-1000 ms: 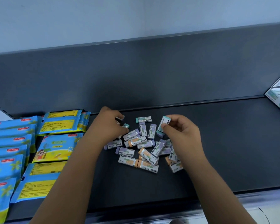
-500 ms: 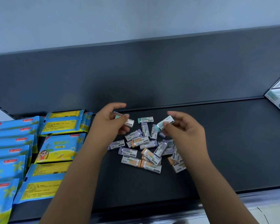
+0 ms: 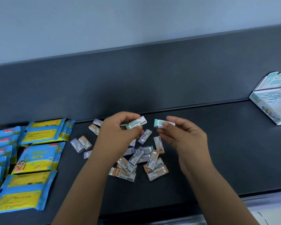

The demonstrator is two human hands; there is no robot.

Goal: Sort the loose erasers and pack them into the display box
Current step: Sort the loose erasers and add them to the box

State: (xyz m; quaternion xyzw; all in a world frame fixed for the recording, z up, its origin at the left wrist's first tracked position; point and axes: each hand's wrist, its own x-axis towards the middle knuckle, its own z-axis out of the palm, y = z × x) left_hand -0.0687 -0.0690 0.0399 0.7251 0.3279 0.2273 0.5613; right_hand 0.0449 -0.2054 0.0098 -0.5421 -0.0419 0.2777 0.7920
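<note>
Several loose erasers (image 3: pixel 137 157) in white sleeves with purple, orange or teal ends lie scattered on the dark shelf (image 3: pixel 217 156). My left hand (image 3: pixel 118 135) is raised above the pile and pinches a teal-ended eraser (image 3: pixel 136 122) between thumb and fingers. My right hand (image 3: pixel 185 137), a little to the right, holds a second teal-ended eraser (image 3: pixel 161 123) at its fingertips. The two held erasers are close together but apart. The open white display box (image 3: pixel 271 101) stands at the far right of the shelf, lid flap up.
Blue and yellow flat packets (image 3: pixel 37 153) cover the left part of the shelf. The shelf's dark back panel (image 3: pixel 136 82) rises behind the pile. A few erasers (image 3: pixel 81 144) lie apart to the left of my left hand. The shelf's front edge (image 3: pixel 152 215) runs below my forearms.
Both hands have lifted off the pile, each with a teal-ended eraser, and brought them towards each other. The view has shifted, so more of the display box shows.
</note>
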